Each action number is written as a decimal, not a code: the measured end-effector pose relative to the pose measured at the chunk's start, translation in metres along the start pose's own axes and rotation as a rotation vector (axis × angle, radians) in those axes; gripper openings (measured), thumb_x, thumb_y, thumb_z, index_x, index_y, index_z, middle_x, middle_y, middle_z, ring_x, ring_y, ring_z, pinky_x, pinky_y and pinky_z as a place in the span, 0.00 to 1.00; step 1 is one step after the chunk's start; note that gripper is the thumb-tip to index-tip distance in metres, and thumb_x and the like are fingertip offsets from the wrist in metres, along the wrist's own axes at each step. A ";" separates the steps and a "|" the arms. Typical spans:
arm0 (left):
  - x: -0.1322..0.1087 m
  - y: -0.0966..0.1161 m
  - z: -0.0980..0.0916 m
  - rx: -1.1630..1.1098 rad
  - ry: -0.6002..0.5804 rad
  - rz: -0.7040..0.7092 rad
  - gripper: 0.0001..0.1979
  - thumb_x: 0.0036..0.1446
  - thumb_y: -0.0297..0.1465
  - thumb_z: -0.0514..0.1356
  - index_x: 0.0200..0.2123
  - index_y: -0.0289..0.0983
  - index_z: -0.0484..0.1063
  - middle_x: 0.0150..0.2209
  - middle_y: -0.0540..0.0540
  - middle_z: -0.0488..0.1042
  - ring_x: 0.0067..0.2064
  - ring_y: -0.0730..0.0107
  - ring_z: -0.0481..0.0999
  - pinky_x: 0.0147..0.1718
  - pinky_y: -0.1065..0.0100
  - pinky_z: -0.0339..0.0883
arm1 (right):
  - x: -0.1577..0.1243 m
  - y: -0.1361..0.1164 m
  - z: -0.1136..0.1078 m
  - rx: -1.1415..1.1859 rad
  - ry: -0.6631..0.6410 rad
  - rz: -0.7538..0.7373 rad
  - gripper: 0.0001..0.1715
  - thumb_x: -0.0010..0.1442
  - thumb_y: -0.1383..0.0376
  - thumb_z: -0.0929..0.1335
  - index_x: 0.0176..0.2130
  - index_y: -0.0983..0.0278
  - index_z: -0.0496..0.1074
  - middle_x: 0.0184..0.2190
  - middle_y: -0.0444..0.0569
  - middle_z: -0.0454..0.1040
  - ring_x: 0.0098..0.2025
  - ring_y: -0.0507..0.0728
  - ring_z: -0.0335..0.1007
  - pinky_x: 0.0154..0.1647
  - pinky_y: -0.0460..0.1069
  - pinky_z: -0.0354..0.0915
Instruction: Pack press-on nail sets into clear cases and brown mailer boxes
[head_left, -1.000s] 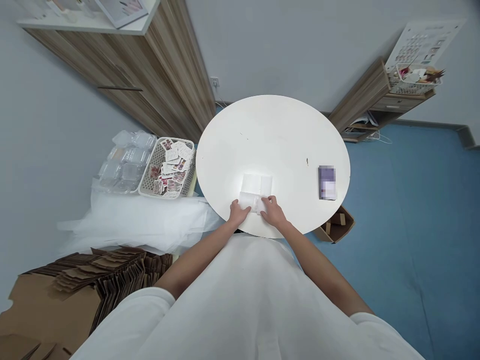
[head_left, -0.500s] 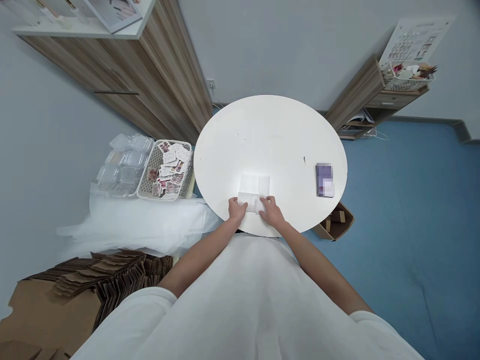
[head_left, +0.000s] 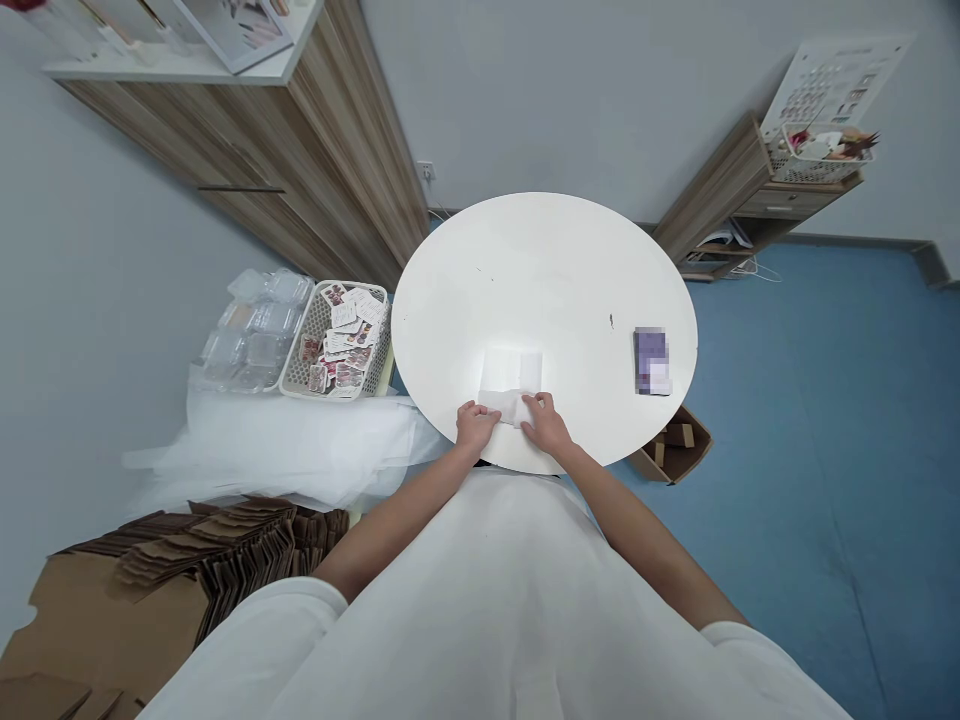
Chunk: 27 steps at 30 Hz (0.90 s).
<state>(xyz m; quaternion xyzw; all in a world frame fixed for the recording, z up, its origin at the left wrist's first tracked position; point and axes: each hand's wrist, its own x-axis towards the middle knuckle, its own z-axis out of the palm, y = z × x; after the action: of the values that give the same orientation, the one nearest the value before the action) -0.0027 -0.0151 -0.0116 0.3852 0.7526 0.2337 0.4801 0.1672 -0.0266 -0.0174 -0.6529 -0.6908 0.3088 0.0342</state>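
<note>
Tabletop (head_left: 544,260) white, blue floor (head_left: 780,420), grey wall (head_left: 555,100), left hand (head_left: 475,427) and right hand (head_left: 547,424) pinching sheet (head_left: 504,401)

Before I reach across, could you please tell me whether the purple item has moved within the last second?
No, the purple item sits in the same place, right of the dark mark on the white table and nearer the person.

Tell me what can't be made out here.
Head view: anything beneath the thin white folded sheet, covered by it.
Head view: undersides of the left hand and right hand, facing away.
Head view: text on the white printed cards, too small.
Head view: details on the purple rectangular item, blurred by pixelation.
Head view: the flat brown cardboard stack, cut by the bottom edge.
</note>
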 end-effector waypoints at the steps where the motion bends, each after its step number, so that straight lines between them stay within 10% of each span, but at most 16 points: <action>1: -0.001 0.000 0.002 -0.038 -0.007 0.000 0.11 0.42 0.37 0.63 0.23 0.36 0.68 0.56 0.44 0.58 0.55 0.58 0.60 0.48 0.62 0.57 | 0.000 0.000 0.000 0.002 0.000 0.000 0.31 0.54 0.64 0.63 0.56 0.60 0.52 0.52 0.54 0.51 0.29 0.50 0.64 0.30 0.48 0.62; 14: 0.024 0.002 0.003 -0.115 -0.003 -0.016 0.33 0.40 0.32 0.66 0.49 0.40 0.54 0.49 0.41 0.62 0.47 0.65 0.67 0.42 0.65 0.63 | 0.001 0.005 -0.008 0.039 -0.038 -0.054 0.29 0.56 0.60 0.61 0.57 0.59 0.51 0.52 0.53 0.51 0.32 0.51 0.65 0.34 0.49 0.64; 27: 0.030 0.009 -0.002 0.138 -0.077 0.106 0.07 0.44 0.30 0.59 0.29 0.37 0.65 0.31 0.48 0.70 0.32 0.69 0.69 0.30 0.69 0.61 | 0.008 0.005 -0.014 -0.033 -0.048 -0.050 0.31 0.54 0.61 0.64 0.56 0.59 0.51 0.50 0.53 0.54 0.36 0.54 0.65 0.31 0.49 0.62</action>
<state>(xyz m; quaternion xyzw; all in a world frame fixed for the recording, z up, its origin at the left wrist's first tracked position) -0.0082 0.0142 -0.0207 0.4654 0.7263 0.1915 0.4682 0.1764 -0.0140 -0.0109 -0.6283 -0.7125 0.3122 0.0148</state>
